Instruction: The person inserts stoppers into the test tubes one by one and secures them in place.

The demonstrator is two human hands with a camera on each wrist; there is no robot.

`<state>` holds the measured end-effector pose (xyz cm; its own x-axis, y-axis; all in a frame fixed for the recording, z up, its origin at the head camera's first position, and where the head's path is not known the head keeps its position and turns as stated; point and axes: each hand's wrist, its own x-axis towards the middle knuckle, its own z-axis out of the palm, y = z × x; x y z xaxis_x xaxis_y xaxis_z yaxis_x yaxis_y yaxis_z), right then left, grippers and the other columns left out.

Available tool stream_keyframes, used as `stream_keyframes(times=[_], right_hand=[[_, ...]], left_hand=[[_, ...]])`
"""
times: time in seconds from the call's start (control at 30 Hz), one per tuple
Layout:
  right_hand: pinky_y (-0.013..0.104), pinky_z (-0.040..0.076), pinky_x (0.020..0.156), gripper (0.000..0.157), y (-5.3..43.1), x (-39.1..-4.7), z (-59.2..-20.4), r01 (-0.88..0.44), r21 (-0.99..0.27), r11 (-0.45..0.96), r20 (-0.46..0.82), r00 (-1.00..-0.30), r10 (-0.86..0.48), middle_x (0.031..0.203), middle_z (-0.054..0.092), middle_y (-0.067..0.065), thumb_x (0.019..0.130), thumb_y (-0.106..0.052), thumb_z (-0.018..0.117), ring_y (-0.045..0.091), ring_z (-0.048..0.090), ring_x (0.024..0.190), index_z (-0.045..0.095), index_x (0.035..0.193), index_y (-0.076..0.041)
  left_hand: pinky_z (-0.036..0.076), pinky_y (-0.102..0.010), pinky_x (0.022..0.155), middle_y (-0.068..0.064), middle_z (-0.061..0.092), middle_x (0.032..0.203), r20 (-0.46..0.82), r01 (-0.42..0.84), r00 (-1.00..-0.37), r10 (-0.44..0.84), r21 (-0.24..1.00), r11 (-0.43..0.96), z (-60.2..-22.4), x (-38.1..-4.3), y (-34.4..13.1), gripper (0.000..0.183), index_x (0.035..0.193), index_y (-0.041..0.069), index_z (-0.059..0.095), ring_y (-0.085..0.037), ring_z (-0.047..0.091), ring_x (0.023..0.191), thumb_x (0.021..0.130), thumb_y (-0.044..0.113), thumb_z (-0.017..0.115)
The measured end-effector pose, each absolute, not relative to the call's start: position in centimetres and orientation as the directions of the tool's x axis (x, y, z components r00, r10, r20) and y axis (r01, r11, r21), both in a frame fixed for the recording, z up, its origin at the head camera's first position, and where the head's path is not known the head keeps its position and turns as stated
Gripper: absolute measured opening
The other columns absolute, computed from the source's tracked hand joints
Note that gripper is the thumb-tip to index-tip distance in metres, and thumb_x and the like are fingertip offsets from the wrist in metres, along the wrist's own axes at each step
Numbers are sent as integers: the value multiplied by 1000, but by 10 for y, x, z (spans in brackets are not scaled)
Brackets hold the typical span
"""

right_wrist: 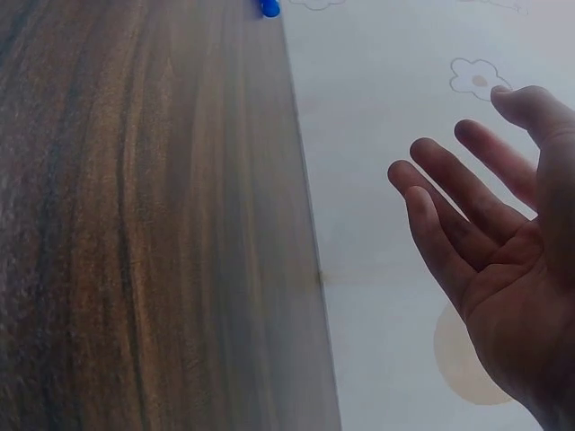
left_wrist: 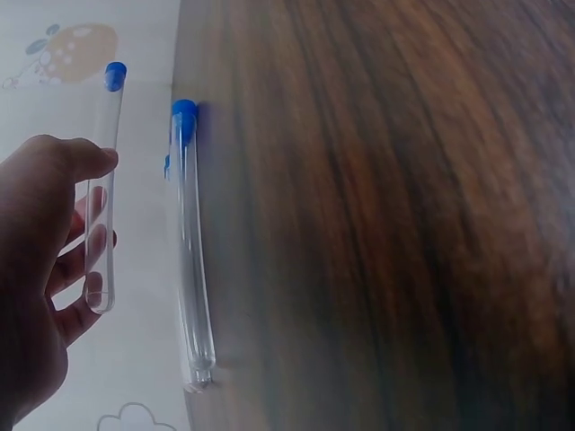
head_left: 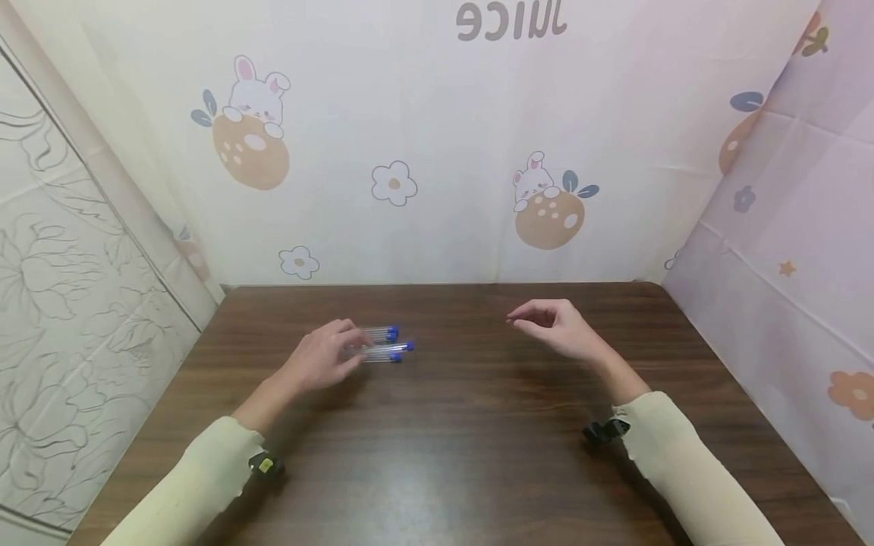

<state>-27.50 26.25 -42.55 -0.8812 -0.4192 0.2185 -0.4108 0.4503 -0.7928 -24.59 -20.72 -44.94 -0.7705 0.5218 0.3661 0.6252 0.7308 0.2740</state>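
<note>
My left hand (head_left: 329,355) pinches a clear test tube with a blue cap, seen best in the left wrist view, where the held tube (left_wrist: 103,206) stands between thumb and fingers. Beside it, more capped test tubes (left_wrist: 190,242) lie on the wooden table. In the head view several blue caps (head_left: 394,332) point right, and the hand covers the tubes' left ends. My right hand (head_left: 556,327) hovers over the table's right side with nothing in it. Its fingers (right_wrist: 440,193) are spread and relaxed in the right wrist view.
The dark wooden table (head_left: 437,432) meets a pale printed curtain (head_left: 437,136) at its back edge. More cloth (head_left: 785,227) hangs along the right, and a flower-patterned panel (head_left: 61,303) stands on the left. Small black cameras sit at both wrists.
</note>
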Motion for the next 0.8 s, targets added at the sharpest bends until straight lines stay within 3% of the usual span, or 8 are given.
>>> stream_keyframes(times=[0.27,0.57,0.8], right_hand=[[21,63,83,19,263,-275,-430,-415,-794,444,223,-878,-423,125,81,30,107,-9,76,5,78,99,82,123,-2],[21,62,83,19,261,-276,-430,-426,-787,445,228,-873,-432,124,82,29,107,-10,76,6,78,98,82,123,-2],[21,62,83,18,264,-277,-430,-418,-783,460,218,-878,-426,124,82,27,107,-12,76,18,78,100,83,123,-6]], left_hand=[[57,-36,77,1,73,103,283,629,-773,568,221,745,-459,-248,-208,15,111,20,83,-15,62,90,97,20,87],[55,-36,76,3,72,98,265,640,-762,592,162,751,-467,-251,-209,14,107,23,85,-16,62,90,94,20,90],[58,-36,76,3,72,95,222,632,-772,596,162,758,-469,-251,-210,17,108,23,84,-17,66,92,93,18,90]])
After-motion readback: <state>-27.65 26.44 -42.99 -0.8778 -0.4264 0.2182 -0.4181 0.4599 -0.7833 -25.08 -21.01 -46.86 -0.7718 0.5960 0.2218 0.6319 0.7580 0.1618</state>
